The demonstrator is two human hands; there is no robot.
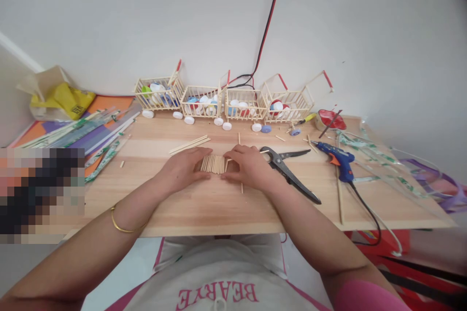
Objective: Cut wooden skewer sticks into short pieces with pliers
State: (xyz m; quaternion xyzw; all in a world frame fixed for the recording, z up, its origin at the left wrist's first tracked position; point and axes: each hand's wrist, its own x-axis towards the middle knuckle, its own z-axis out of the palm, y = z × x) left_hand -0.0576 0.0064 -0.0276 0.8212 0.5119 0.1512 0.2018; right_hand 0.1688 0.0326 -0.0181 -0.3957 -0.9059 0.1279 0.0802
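A short row of wooden sticks (214,163) lies side by side on the wooden board (204,209). My left hand (182,169) presses against the row's left end with its fingers curled. My right hand (248,165) closes in on the right end the same way, so both hands squeeze the sticks together. A single loose stick (241,187) lies just under my right hand.
Black shears (292,175) and a blue glue gun (339,161) with its cord lie to the right. Several stick-built carts (222,102) holding bottle caps line the far edge. Long loose sticks (189,145), stacked coloured paper (91,131) and plastic wrappers (386,165) surround the work area.
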